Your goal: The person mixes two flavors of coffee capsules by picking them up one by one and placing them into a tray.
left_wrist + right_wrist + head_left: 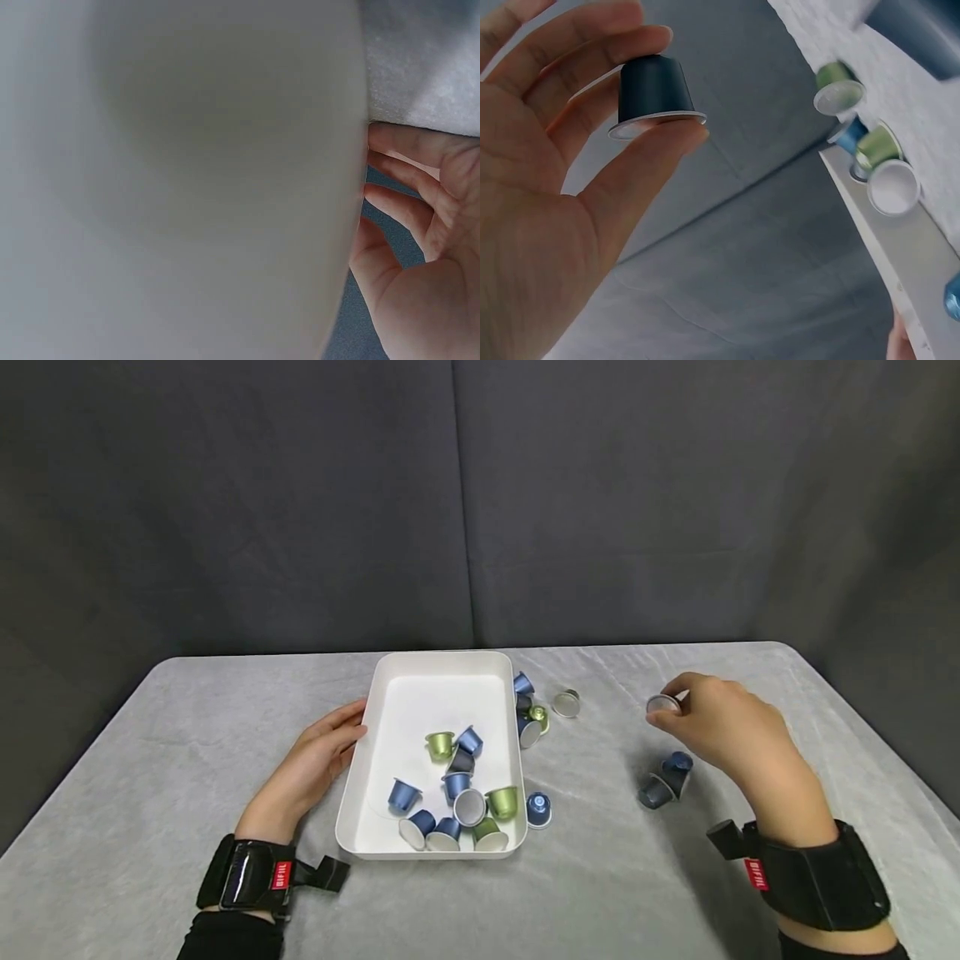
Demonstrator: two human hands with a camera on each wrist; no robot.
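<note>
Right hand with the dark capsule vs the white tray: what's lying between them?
Head view: a green capsule lies on the cloth between the right hand and the white tray, beside a capsule cluster.

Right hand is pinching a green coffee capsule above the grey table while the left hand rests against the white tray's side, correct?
Not quite: the capsule is dark, not green. The right wrist view shows the right hand pinching a dark, near-black coffee capsule between thumb and fingers. The rest stands: the left hand rests against the side of the white rectangular plastic tray on the grey table.
</note>
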